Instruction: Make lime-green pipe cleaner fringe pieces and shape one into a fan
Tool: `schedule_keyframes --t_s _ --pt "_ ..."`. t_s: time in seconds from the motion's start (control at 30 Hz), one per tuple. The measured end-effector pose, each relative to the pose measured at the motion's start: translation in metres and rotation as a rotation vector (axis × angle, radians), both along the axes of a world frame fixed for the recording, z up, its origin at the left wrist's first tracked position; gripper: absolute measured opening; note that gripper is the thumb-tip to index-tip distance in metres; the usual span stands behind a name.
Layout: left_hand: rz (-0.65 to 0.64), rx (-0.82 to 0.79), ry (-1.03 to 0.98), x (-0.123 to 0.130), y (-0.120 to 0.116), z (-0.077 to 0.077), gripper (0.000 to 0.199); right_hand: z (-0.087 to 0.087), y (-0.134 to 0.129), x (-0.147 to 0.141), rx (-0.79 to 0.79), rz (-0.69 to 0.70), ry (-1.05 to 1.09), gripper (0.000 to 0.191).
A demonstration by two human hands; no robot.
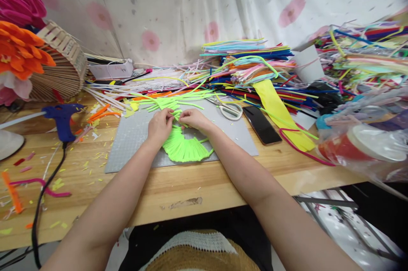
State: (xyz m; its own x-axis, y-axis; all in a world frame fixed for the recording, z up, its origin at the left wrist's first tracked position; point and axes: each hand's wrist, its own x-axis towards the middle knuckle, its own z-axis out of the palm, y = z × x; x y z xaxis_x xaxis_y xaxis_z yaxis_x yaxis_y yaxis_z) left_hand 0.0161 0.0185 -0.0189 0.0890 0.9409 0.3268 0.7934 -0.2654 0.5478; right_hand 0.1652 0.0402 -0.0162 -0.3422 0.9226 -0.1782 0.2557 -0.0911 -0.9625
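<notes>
On the grey cutting mat (130, 143) lies a curved band of bright green pipe cleaners (185, 148), set side by side like a fan. My left hand (161, 126) pinches the upper left end of this band. Close beside it, my right hand (195, 120) has its fingers closed on the same end, around a short green piece. The fingertips of both hands nearly meet, and they partly hide what they grip. Loose green pipe cleaners (178, 100) are spread just beyond my hands.
Scissors (230, 110) and a phone (262, 125) lie right of my hands. A blue glue gun (63, 121) with a black cord stands at left, near a flower basket (59, 64). Bundled pipe cleaners (251, 67) line the back. A bagged red cup (341, 147) sits at right.
</notes>
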Motion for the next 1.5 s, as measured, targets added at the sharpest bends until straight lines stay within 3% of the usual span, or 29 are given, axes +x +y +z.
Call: schedule_keyframes --t_s 0.17,0.37,0.57,0.63,0.77,0.9,1.07,1.17,1.37,1.5 --pt "-0.046 0.015 0.018 0.002 -0.005 0.003 0.025 -0.003 0.0 -0.002 0.028 -0.063 0.005 0.003" --pt "-0.064 0.024 0.023 0.003 -0.01 0.004 0.04 0.004 0.0 0.003 0.016 -0.052 0.113 0.017" --pt "-0.123 0.051 0.079 0.004 -0.01 0.002 0.043 -0.001 0.003 -0.003 0.137 -0.072 0.088 0.014" --pt "-0.143 0.06 0.081 0.004 -0.01 0.001 0.044 -0.006 0.008 -0.004 0.151 -0.189 0.104 0.011" --pt "-0.212 0.074 0.134 0.002 -0.008 0.003 0.038 -0.013 0.021 -0.001 0.146 -0.596 0.177 0.01" --pt "-0.329 0.114 0.231 -0.003 -0.007 0.005 0.024 -0.016 0.024 0.004 0.174 -0.722 0.297 0.011" --pt "-0.513 0.174 0.26 -0.01 -0.006 0.008 0.028 -0.014 0.018 0.001 0.184 -0.672 0.373 0.01" --pt "-0.524 0.166 0.273 -0.01 -0.006 0.008 0.026 -0.012 0.016 -0.002 0.136 -0.609 0.378 0.012" --pt "-0.297 0.011 0.165 -0.007 -0.004 0.006 0.025 -0.007 0.012 0.001 0.102 -0.441 0.46 0.016" --pt "-0.163 -0.016 0.077 -0.011 -0.002 0.004 0.021 -0.004 0.005 0.008 0.045 -0.269 0.523 0.041"
